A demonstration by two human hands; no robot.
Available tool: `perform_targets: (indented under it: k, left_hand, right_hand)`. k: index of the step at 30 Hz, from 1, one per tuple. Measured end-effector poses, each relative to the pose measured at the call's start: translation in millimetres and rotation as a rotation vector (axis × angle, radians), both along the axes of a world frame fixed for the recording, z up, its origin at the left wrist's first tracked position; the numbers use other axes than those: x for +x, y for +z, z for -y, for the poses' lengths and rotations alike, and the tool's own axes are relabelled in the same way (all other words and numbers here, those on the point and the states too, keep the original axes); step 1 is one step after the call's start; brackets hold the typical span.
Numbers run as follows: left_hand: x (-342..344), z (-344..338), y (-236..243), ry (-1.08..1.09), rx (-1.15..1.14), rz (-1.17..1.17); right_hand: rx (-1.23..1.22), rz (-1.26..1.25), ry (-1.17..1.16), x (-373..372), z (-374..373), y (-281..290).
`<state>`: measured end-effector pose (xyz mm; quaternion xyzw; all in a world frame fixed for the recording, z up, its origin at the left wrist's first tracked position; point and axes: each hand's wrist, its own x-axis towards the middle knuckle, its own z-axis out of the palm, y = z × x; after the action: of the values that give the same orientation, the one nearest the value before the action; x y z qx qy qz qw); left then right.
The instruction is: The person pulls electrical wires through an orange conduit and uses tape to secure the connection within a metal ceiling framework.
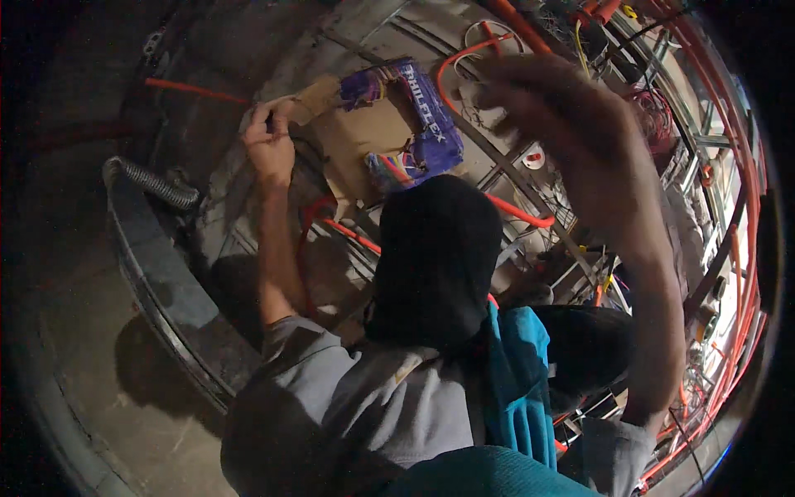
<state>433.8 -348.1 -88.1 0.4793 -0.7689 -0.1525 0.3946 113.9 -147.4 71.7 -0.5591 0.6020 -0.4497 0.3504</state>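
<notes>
My left hand (270, 142) is closed at the left flap of a torn cardboard box (356, 145), its fingers pinched at the edge. The box is brown inside, with purple printed panels, and part of its middle is cut or torn away. Right beside my left knuckles ends a straight orange tube (195, 89). My right hand (559, 116) is raised in the air to the right of the box, apart from it. Motion and shadow smear its fingers, so what they hold, if anything, cannot be made out.
Metal framing (414, 35) and orange conduit (522, 213) lie beneath and around the box. Bundled orange tubes (748, 199) curve along the right. A curved metal strip (157, 277) and a coiled spring-like piece (161, 184) lie left. A dark rounded shape (435, 257) hides the centre.
</notes>
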Motion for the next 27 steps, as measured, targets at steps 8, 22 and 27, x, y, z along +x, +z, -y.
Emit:
perform_targets:
  k: [8, 22, 27]
  left_hand:
    - [-27.4, -18.3, 21.1, -0.134, 0.147, -0.205]
    - [-64.1, -12.2, 10.9, -0.027, 0.197, -0.039]
    - [-66.5, 1.2, 1.9, 0.051, 0.389, -0.093]
  right_hand:
    - [-0.303, -0.679, 0.140, 70.6, 130.3, -137.2]
    - [-0.347, -0.482, -0.035, 107.0, 140.1, -185.0]
    - [-0.560, -0.285, -0.131, 105.2, 149.2, -204.6]
